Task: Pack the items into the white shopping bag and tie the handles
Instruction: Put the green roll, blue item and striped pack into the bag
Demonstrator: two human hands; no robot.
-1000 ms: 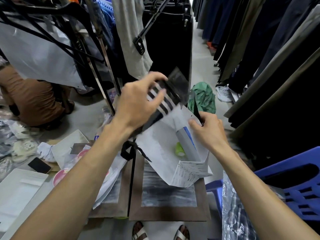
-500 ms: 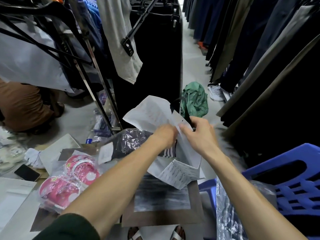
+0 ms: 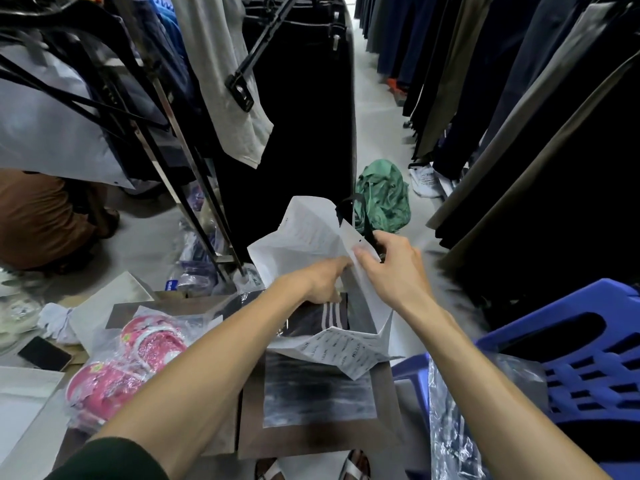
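Note:
A white shopping bag (image 3: 304, 233) with black handles stands open on a low brown table (image 3: 311, 441). My left hand (image 3: 320, 284) reaches into its mouth and presses on a dark garment with white stripes (image 3: 325, 317) wrapped in clear plastic. My right hand (image 3: 393, 268) pinches the bag's right edge near a black handle (image 3: 369, 233) and holds it open. A plastic-wrapped pair of pink shoes (image 3: 135, 362) lies on the table to the left of the bag.
Racks of hanging dark clothes line both sides of a narrow aisle. A blue plastic stool (image 3: 568, 372) stands at right, with a plastic-wrapped garment (image 3: 450, 431) against it. A green cloth bundle (image 3: 382, 197) lies beyond the bag. A phone (image 3: 43, 353) and a crouching person (image 3: 38, 220) are at left.
My left hand has carried the striped garment from above the bag down into its mouth. The bag's left wall has risen. My right hand has stayed on the bag's edge.

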